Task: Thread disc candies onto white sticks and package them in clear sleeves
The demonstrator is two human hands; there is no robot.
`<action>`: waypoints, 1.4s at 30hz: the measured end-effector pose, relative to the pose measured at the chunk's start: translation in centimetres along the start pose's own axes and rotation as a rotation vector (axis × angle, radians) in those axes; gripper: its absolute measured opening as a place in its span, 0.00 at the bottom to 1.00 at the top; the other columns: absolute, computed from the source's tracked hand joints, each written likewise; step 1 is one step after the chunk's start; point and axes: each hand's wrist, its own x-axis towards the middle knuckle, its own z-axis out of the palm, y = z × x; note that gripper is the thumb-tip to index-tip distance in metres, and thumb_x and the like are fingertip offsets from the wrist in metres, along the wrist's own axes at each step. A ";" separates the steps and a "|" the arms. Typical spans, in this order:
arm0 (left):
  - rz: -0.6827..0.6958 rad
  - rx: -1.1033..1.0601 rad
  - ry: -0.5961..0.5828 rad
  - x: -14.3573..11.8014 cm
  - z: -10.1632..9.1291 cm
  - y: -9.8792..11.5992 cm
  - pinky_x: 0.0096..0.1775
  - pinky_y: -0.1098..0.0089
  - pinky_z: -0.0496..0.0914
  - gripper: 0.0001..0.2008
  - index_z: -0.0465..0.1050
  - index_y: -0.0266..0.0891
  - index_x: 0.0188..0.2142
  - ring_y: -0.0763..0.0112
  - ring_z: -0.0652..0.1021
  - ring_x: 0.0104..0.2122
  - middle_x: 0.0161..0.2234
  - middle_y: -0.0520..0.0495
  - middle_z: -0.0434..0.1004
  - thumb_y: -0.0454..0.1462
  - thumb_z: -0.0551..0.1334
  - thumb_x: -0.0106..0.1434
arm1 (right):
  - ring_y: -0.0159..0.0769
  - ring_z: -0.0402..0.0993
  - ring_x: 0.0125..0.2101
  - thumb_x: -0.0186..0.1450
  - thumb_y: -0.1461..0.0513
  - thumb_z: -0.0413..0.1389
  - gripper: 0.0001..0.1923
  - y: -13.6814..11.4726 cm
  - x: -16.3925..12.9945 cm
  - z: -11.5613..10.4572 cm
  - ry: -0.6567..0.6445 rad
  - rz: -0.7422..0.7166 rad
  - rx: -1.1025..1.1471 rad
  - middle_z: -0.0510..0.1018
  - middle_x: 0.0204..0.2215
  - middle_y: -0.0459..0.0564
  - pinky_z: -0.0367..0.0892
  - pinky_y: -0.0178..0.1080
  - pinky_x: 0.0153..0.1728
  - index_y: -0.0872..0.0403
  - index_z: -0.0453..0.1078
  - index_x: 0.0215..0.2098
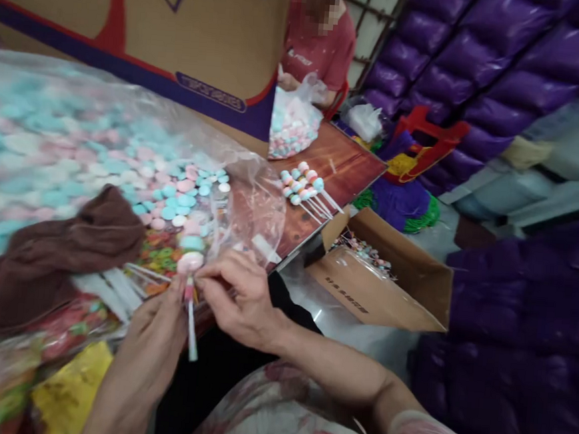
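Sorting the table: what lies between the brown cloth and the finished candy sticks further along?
The head view shows a clear plastic bag of loose candy discs between the brown cloth and the finished candy sticks.

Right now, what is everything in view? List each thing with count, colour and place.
candy discs: a big heap, blue, pink and white, in clear plastic on the table's left
brown cloth: one, lying on the heap
finished candy sticks: a small pile, on the wooden table
cardboard box: one, brown, open, on the floor right of the table, more sticks inside
bag of candy: one, clear, at the far table end
co-worker: one, red shirt, behind that bag
purple sacks: many, stacked at right
candy stick: one, white, pink disc on top, held by both hands
left hand: grips the stick
right hand: pinches the stick
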 end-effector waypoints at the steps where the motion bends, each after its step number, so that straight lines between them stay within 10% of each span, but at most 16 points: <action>1: -0.046 -0.044 -0.014 0.2 0.4 -0.2 0.35 0.69 0.77 0.18 0.80 0.38 0.29 0.66 0.77 0.32 0.30 0.46 0.79 0.51 0.73 0.52 | 0.39 0.76 0.35 0.69 0.62 0.53 0.09 0.2 -0.4 -0.2 -0.009 0.070 0.062 0.80 0.32 0.47 0.72 0.44 0.44 0.48 0.74 0.33; 7: -0.095 -0.212 0.027 1.5 4.0 -2.3 0.36 0.74 0.74 0.13 0.81 0.40 0.35 0.72 0.78 0.35 0.34 0.51 0.81 0.40 0.75 0.49 | 0.38 0.77 0.34 0.70 0.56 0.52 0.12 1.7 -3.4 -2.7 -0.053 0.336 0.322 0.81 0.35 0.45 0.74 0.42 0.36 0.41 0.77 0.46; 11: 0.134 0.135 -0.039 0.0 7.0 -3.6 0.31 0.72 0.69 0.07 0.77 0.39 0.23 0.74 0.72 0.25 0.22 0.54 0.74 0.38 0.71 0.54 | 0.32 0.66 0.21 0.68 0.54 0.57 0.09 2.5 -6.2 -4.3 0.178 0.505 0.313 0.73 0.21 0.42 0.64 0.37 0.23 0.48 0.76 0.36; 15: 0.327 0.226 -0.332 -0.7 8.6 -4.4 0.42 0.67 0.71 0.05 0.80 0.40 0.30 0.69 0.78 0.34 0.31 0.47 0.80 0.38 0.67 0.61 | 0.28 0.56 0.16 0.60 0.52 0.65 0.10 6.0 -7.4 -8.9 0.336 0.566 0.433 0.66 0.17 0.42 0.49 0.39 0.18 0.50 0.76 0.31; 18: 0.385 0.224 -0.320 -0.5 7.1 -4.2 0.46 0.65 0.72 0.05 0.81 0.40 0.37 0.66 0.79 0.40 0.38 0.43 0.81 0.38 0.66 0.63 | 0.25 0.44 0.14 0.56 0.53 0.69 0.13 10.6 -6.6 -14.0 0.427 0.505 0.456 0.58 0.15 0.40 0.41 0.46 0.20 0.46 0.71 0.22; 22: 0.410 0.372 -0.022 -0.6 0.9 -2.6 0.49 0.63 0.70 0.06 0.81 0.42 0.38 0.64 0.79 0.43 0.40 0.45 0.81 0.37 0.63 0.65 | 0.25 0.40 0.15 0.59 0.45 0.63 0.16 13.7 -5.4 -18.1 0.502 0.495 0.352 0.64 0.18 0.47 0.36 0.47 0.23 0.45 0.76 0.23; 26: 0.394 0.562 0.309 -0.1 -7.1 -1.5 0.45 0.66 0.70 0.08 0.80 0.41 0.38 0.66 0.78 0.41 0.39 0.46 0.81 0.39 0.63 0.64 | 0.31 0.53 0.18 0.59 0.54 0.66 0.05 11.0 -4.6 -13.6 0.500 0.553 0.326 0.70 0.25 0.48 0.45 0.43 0.22 0.45 0.78 0.30; 30: 0.377 0.668 0.491 -0.2 -12.3 -1.2 0.42 0.68 0.69 0.10 0.79 0.38 0.39 0.67 0.77 0.37 0.36 0.46 0.80 0.41 0.62 0.65 | 0.36 0.68 0.24 0.67 0.58 0.59 0.06 6.4 -4.6 -4.9 0.197 0.349 0.142 0.75 0.26 0.48 0.60 0.43 0.27 0.50 0.76 0.34; 35: 0.414 0.763 0.446 -1.2 -12.8 -1.3 0.40 0.69 0.69 0.10 0.79 0.39 0.38 0.68 0.76 0.35 0.34 0.48 0.79 0.41 0.60 0.66 | 0.40 0.72 0.35 0.71 0.63 0.55 0.07 3.4 -5.2 2.6 -0.301 -0.191 -0.204 0.79 0.34 0.51 0.66 0.43 0.38 0.52 0.76 0.39; 42: 0.421 0.840 0.369 -2.3 -11.8 -2.5 0.47 0.65 0.70 0.09 0.79 0.41 0.38 0.66 0.78 0.41 0.39 0.46 0.80 0.39 0.58 0.67 | 0.44 0.65 0.38 0.68 0.69 0.55 0.08 3.5 -4.5 5.5 -0.418 -0.339 -0.569 0.76 0.40 0.55 0.56 0.45 0.38 0.54 0.76 0.37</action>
